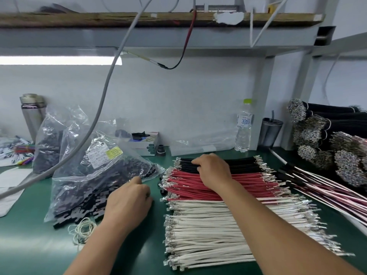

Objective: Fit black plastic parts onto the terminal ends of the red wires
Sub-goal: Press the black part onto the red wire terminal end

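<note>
Red wires (248, 182) with metal terminals lie in a flat row between black wires (244, 165) and white wires (208, 231). My right hand (213, 170) lies over the red and black rows. Its thumb and curled fingers pinch wires at the seam between the two colours, and which colour they hold is hidden. Black plastic parts (83, 197) fill a clear bag to the left. My left hand (129, 197) sits at the bag's mouth, knuckles up and fingers curled under. Whatever lies beneath those fingers is out of sight.
A second bag of parts (53, 139) and a steel flask (32, 114) stand at the back left. Rubber bands (83, 230) lie by my left wrist. A water bottle (243, 126), a small box (146, 142) and bundled wire stacks (327, 139) line the back and right. A grey cable (95, 120) hangs across the left.
</note>
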Demonstrator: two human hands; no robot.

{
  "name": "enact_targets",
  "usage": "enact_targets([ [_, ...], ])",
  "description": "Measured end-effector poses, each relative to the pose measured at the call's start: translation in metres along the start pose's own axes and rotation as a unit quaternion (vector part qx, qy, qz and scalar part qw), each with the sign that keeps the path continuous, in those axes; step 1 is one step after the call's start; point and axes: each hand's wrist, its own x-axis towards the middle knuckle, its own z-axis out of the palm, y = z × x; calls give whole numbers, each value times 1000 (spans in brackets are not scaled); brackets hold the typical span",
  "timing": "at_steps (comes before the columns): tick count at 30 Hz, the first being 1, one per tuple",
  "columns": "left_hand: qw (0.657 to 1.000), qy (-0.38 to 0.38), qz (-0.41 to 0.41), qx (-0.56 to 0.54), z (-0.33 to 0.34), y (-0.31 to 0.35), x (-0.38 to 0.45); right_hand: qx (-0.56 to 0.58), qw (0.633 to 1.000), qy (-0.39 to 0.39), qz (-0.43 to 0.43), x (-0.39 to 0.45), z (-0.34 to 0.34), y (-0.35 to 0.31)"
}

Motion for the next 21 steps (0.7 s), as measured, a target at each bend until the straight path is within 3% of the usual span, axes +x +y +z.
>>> enact_targets([
  [9,998,1,-34,-59,6,-3,2,-92,995,-14,-28,11,2,5],
  [16,1000,24,-7,-10,3,-3,2,-42,994,76,-66,15,-22,15],
  [21,999,27,6,-24,4,-2,3,17,981,184,-64,34,-75,6],
])
